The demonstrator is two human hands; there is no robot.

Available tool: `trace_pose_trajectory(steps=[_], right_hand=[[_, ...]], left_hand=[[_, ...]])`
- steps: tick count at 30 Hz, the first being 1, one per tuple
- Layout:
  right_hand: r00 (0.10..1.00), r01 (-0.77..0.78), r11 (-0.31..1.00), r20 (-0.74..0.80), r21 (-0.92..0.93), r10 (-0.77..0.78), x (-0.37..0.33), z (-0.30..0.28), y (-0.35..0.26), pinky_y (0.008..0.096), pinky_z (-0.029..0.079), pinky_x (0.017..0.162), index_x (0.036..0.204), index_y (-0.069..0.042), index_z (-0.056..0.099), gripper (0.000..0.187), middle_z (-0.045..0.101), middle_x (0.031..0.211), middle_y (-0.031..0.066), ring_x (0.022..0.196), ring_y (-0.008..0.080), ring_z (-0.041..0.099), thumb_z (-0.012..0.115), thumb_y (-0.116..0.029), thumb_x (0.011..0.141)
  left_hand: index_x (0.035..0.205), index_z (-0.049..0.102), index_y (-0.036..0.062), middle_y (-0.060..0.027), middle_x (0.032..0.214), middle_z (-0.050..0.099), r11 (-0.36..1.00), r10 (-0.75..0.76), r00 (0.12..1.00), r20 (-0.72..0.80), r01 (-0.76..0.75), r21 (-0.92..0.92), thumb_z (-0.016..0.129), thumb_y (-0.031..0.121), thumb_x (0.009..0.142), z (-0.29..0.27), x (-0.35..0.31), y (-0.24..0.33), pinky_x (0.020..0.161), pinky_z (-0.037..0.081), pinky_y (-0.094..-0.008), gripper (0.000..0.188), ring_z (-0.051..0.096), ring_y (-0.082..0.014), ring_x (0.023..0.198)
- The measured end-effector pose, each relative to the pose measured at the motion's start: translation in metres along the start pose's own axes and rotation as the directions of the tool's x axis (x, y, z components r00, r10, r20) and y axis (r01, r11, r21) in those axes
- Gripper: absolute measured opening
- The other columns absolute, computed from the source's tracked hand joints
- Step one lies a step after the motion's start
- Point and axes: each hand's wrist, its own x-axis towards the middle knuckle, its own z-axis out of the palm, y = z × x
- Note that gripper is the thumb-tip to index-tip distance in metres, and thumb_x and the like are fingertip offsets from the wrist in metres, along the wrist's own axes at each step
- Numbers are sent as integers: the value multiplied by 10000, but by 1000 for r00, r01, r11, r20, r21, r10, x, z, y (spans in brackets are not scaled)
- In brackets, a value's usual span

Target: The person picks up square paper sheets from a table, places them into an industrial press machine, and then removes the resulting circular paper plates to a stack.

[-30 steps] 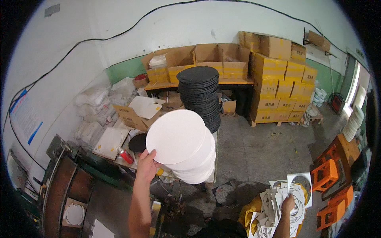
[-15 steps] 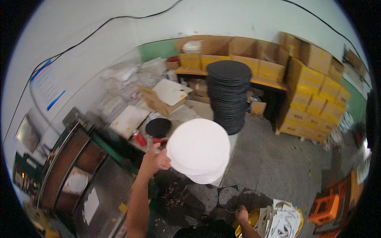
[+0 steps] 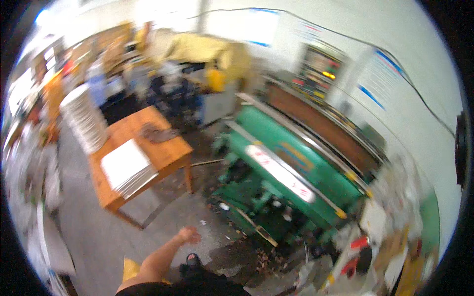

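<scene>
My left hand (image 3: 188, 236) hangs over the grey floor, its fingers loosely apart and nothing in them, slightly blurred. Nearest to it stands an orange-brown wooden table (image 3: 174, 144), beyond the hand to the left. A stack of white square sheets (image 3: 127, 165) lies on the table, and a crumpled brown cloth-like item (image 3: 157, 133) rests behind it. To the right is a big green machine (image 3: 276, 160) with a white label plate along its front. My right hand is outside the picture.
Left of the table rises a tall stack of white round pieces (image 3: 84, 118). A yellow-covered object (image 3: 212, 52) stands at the back. Debris (image 3: 269, 260) litters the floor by the machine. Plastic bags and a red can (image 3: 360, 242) lie at the lower right.
My view has swung left, from the white and black disc stacks to the table and green machine. My left hand has come away from the white discs and lowered; the right has left view.
</scene>
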Motion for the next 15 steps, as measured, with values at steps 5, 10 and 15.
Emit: trace_pose_trajectory(steps=[5, 10, 15], right_hand=[[964, 132, 941, 261, -313, -49, 0, 148, -76, 381, 487, 642, 1031, -39, 595, 217, 610, 855, 130, 727, 247, 585, 526, -212, 920], [930, 237, 840, 364, -489, -50, -12, 239, -125, 368, 493, 662, 1113, -46, 601, 255, 613, 903, 135, 755, 232, 586, 531, -219, 939], [909, 284, 772, 415, -569, -28, -30, 307, -141, 336, 469, 580, 1137, -45, 612, 265, 602, 902, 105, 657, 194, 548, 531, -220, 956]], left_hand=[[641, 625, 14, -98, 606, 601, 795, -311, 263, -913, -454, -401, 539, 126, 777, -221, -108, -112, 529, 462, -335, 195, 587, -181, 582], [996, 644, -14, -117, 826, 676, 864, -399, -160, -903, -394, -313, 565, 303, 902, -324, -150, -88, 751, 492, -349, 339, 639, -220, 788], [911, 690, 4, -112, 885, 700, 858, -432, 52, -900, -283, -428, 670, 289, 832, -358, -157, -69, 760, 493, -341, 296, 647, -190, 825]])
